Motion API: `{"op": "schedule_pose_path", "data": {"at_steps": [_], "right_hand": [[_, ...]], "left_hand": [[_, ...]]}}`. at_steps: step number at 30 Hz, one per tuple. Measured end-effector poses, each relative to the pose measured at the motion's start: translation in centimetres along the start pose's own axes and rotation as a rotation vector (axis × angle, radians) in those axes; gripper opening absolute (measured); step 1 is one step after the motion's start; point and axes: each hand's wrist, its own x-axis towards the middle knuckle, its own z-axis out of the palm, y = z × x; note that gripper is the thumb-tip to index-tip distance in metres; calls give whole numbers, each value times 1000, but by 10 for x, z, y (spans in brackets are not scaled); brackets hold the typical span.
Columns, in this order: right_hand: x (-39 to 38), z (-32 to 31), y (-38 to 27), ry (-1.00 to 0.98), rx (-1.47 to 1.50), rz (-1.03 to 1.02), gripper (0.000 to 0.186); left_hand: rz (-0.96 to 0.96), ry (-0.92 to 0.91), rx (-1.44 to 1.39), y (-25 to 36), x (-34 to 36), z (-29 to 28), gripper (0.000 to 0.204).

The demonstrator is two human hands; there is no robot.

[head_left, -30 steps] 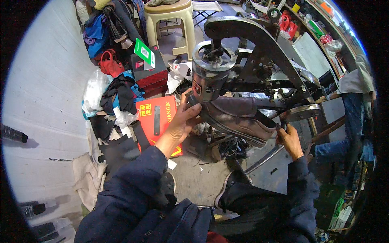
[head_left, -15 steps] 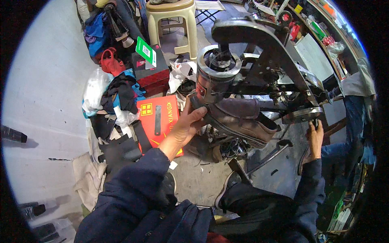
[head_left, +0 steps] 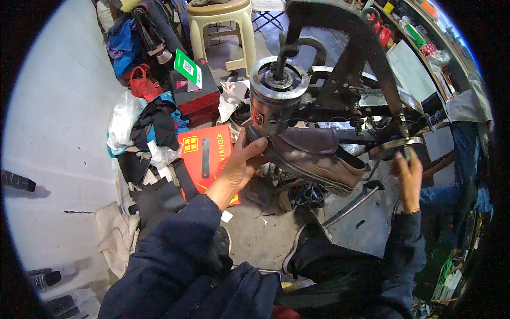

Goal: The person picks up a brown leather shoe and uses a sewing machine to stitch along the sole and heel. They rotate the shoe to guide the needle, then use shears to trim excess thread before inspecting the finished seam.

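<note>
A brown leather shoe (head_left: 313,157) sits on the arm of a black shoe-stitching machine (head_left: 340,80), its toe under the round metal head (head_left: 276,98). My left hand (head_left: 241,162) grips the shoe's toe end, thumb up against the head. My right hand (head_left: 409,173) is raised at the machine's round handwheel (head_left: 396,148) on the right, fingers curled on its rim. Both forearms are in dark blue sleeves.
A red flat box (head_left: 207,157) lies on the floor below my left hand, beside piled bags and cloth (head_left: 149,125). A beige plastic stool (head_left: 220,24) stands at the back. A metal bar (head_left: 353,204) slants under the shoe. Shelves line the right side.
My right hand left the shoe's heel and moved right and up to the handwheel. My left hand stayed on the toe. The view has moved closer to the machine's head.
</note>
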Motion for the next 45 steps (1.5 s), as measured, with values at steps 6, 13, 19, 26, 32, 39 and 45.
{"op": "schedule_pose_path", "data": {"at_steps": [6,13,19,26,32,39,45], "right_hand": [[20,-33,80,200,42,206,18],[-13,31,105,-236,-35,421,41],[-18,37,-5,-342,135,275,27],[14,-31,37,232,53,107,32],[7,-8,123,38,-184,381,40],[-20,41,14,-425,126,471,31],[2,-8,-20,60,171,134,26]], "left_hand": [[10,-30,-38,-1,-3,0,66],[-73,-82,-41,-4,-5,-5,70],[-45,-71,-32,-5,-5,-3,71],[-15,-48,-35,-6,-4,0,71],[-40,-46,-34,-4,-4,-2,71],[-34,-9,-22,-4,-4,-2,70],[-22,-35,-33,-4,-1,0,70]]}}
